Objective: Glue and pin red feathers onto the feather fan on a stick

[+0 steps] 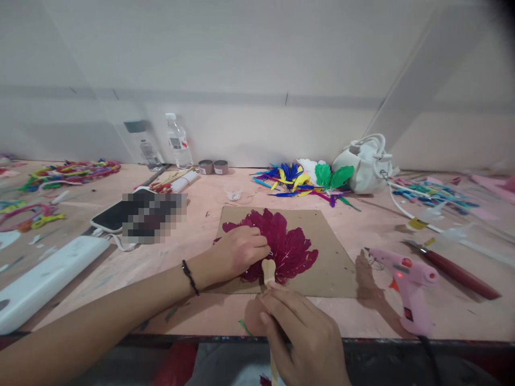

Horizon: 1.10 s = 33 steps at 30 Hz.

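Note:
A fan of dark red feathers [284, 241] lies on a brown cardboard sheet [330, 257], glued to a flat wooden stick [268, 269]. My left hand [237, 252] presses down on the left side of the feathers, fingers curled near the stick's top. My right hand [301, 335] grips the lower end of the stick at the table's front edge. A black band circles my left wrist.
A pink glue gun [408, 281] stands right of the cardboard, a red-handled knife [458, 273] beyond it. Loose coloured feathers [306, 179] and a white bag [366, 163] sit at the back. A phone [115, 214], white power strip [44, 279] and water bottles [179, 142] are left.

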Available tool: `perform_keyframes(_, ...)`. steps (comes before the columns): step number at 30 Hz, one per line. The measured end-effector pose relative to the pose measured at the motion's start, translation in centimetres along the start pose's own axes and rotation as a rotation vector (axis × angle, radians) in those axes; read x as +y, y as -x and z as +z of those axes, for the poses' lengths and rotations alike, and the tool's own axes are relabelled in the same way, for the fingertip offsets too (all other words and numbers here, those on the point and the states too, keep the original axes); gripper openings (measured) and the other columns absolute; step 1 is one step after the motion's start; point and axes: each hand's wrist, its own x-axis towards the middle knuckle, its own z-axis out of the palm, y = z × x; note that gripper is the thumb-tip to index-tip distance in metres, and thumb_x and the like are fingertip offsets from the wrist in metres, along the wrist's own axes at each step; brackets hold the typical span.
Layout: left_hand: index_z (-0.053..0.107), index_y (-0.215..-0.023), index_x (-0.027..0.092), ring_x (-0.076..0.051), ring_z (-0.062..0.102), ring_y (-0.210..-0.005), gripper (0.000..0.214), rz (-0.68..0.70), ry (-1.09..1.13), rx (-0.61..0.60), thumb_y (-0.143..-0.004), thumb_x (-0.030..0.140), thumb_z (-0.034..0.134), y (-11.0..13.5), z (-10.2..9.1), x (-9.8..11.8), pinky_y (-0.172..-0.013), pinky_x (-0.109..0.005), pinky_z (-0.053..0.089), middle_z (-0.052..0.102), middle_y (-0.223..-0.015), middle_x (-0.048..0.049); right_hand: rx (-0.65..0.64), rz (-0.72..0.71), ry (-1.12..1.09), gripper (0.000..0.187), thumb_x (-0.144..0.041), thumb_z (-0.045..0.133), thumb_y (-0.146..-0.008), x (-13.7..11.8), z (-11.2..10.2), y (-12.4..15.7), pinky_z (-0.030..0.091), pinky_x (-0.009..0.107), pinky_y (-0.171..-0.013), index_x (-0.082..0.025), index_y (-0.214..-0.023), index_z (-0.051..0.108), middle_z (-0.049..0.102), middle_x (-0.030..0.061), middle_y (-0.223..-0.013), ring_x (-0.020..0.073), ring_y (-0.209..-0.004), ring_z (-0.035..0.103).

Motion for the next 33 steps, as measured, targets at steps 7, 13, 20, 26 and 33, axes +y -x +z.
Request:
perform_keyframes(7, 0.071, -0.097, 0.016, -0.021, 0.062, -0.088, 0.022, 0.004, -0.005, -0.008, -0.104, 0.014, 0.05, 0.01, -0.02, -0.03, -0.081, -0.033, 0.05, 0.07, -0.088, -0.0082, 0.005, 0.002, 0.007, 0.022, -0.013, 0.056, -0.097, 0.06, 0.1, 0.12, 0.063, 0.034, -0.086, -0.019, -0.111, 0.072, 0.079, 0.0083, -0.113, 0.0244, -0.101, 0.077)
perform_keyframes(13, 0.071, -0.097, 0.016, -0.021, 0.062, -0.088, 0.023, -0.005, -0.018, -0.033, -0.105, 0.015, 0.049, -0.01, -0.09, 0.0, -0.081, -0.034, 0.049, 0.07, -0.088, -0.0088, -0.006, -0.003, 0.008, 0.021, -0.014, 0.056, -0.098, 0.05, 0.0, 0.07, 0.063, 0.034, -0.084, -0.019, -0.11, 0.072, 0.079, 0.0078, -0.112, 0.0242, -0.099, 0.077)
perform_keyframes(20, 0.07, -0.097, 0.016, -0.021, 0.061, -0.087, 0.021, 0.002, -0.026, -0.03, -0.104, 0.014, 0.051, -0.04, -0.28, -0.03, -0.08, -0.034, 0.048, 0.07, -0.088, -0.0077, 0.009, -0.006, 0.013, 0.02, -0.014, 0.057, -0.097, 0.06, 0.23, 0.21, 0.064, 0.035, -0.085, -0.019, -0.11, 0.072, 0.079, 0.0076, -0.111, 0.0243, -0.099, 0.077)
perform_keyframes(26, 0.07, -0.098, 0.016, -0.021, 0.06, -0.086, 0.02, 0.005, -0.056, -0.022, -0.105, 0.015, 0.051, -0.06, -0.53, -0.01, -0.076, -0.035, 0.046, 0.07, -0.087, -0.0076, 0.009, -0.007, 0.013, 0.021, -0.014, 0.056, -0.097, 0.1, 0.13, 0.09, 0.064, 0.033, -0.085, -0.02, -0.109, 0.072, 0.08, 0.0071, -0.11, 0.0232, -0.098, 0.077)
perform_keyframes(33, 0.07, -0.099, 0.016, -0.021, 0.061, -0.087, 0.02, -0.011, -0.069, -0.054, -0.105, 0.016, 0.051, -0.01, -0.64, 0.0, -0.077, -0.036, 0.046, 0.07, -0.09, -0.0076, 0.012, -0.008, 0.018, 0.021, -0.014, 0.055, -0.097, -0.05, -0.08, -0.08, 0.064, 0.032, -0.085, -0.02, -0.109, 0.072, 0.08, 0.0079, -0.108, 0.0231, -0.099, 0.078)
